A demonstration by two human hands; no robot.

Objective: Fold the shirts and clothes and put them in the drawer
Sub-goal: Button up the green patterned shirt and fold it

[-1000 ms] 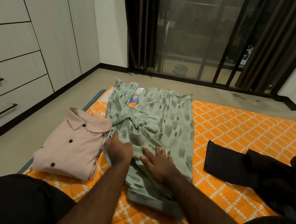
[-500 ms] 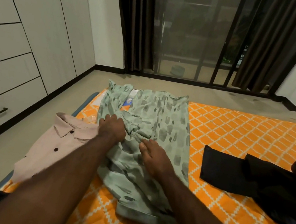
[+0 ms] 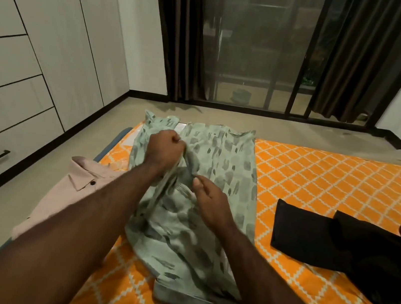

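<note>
Left hand (image 3: 165, 149) clenched on green patterned shirt (image 3: 220, 170) sleeve, right hand (image 3: 208, 200) pinching fabric: draw taut, fold flat.

The bed (image 3: 332, 188) has an orange quilt with a white diamond pattern. Lying on it: a folded pink shirt (image 3: 78, 185) at the left edge, a green patterned shirt (image 3: 224, 161) spread out in the middle, and dark clothes (image 3: 317, 236) off to the right.

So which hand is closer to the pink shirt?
Left. The left hand grips the green shirt just right of the pink shirt; the right hand pinches fabric farther right.
</note>
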